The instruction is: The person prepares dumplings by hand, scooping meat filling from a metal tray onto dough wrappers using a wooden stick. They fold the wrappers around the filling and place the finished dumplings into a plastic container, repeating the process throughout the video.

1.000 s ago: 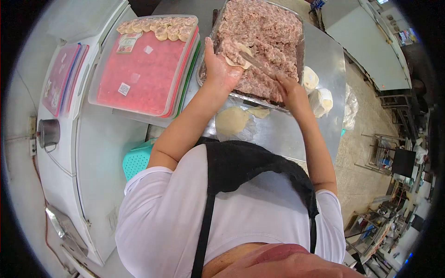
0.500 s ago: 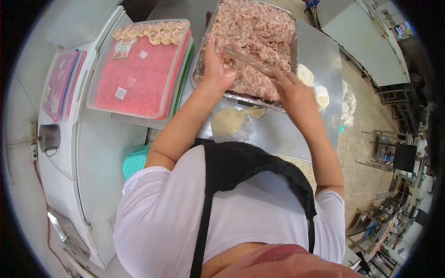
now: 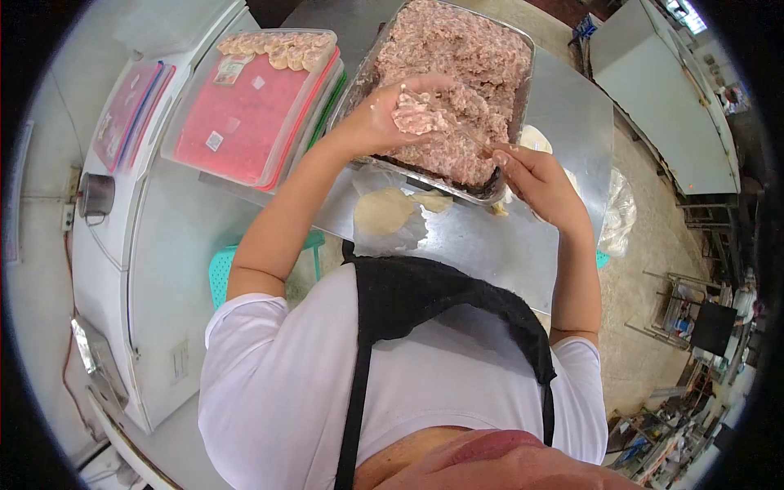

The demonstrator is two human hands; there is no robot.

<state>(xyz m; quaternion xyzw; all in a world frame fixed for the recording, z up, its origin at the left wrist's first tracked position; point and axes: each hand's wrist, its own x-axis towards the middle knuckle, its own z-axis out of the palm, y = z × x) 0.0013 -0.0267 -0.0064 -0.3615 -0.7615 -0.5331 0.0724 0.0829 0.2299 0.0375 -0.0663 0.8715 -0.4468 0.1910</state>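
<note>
My left hand (image 3: 373,122) is cupped palm up over the left part of a metal tray (image 3: 532,61). In its palm lies a lump of ground meat (image 3: 418,114); a wrapper beneath it is mostly hidden. My right hand (image 3: 539,184), at the tray's near right corner, grips a thin flat spatula (image 3: 475,140). The spatula's blade points toward the left hand, low against the ground meat (image 3: 457,49) that fills the tray. Round pale wrappers (image 3: 384,211) lie on plastic near the tray's front edge. Another wrapper (image 3: 535,139) sits right of the tray.
On the left, stacked plastic containers (image 3: 237,122) have a row of filled dumplings (image 3: 278,49) along the top one's far edge. A metal table (image 3: 482,245) bears the tray. A white freezer (image 3: 188,237), a metal cup (image 3: 96,196) and a teal stool (image 3: 222,273) are nearby.
The spatula has moved from above my left palm down to the meat in the tray. A larger lump of meat now shows in my left palm. My right hand has moved lower and right.
</note>
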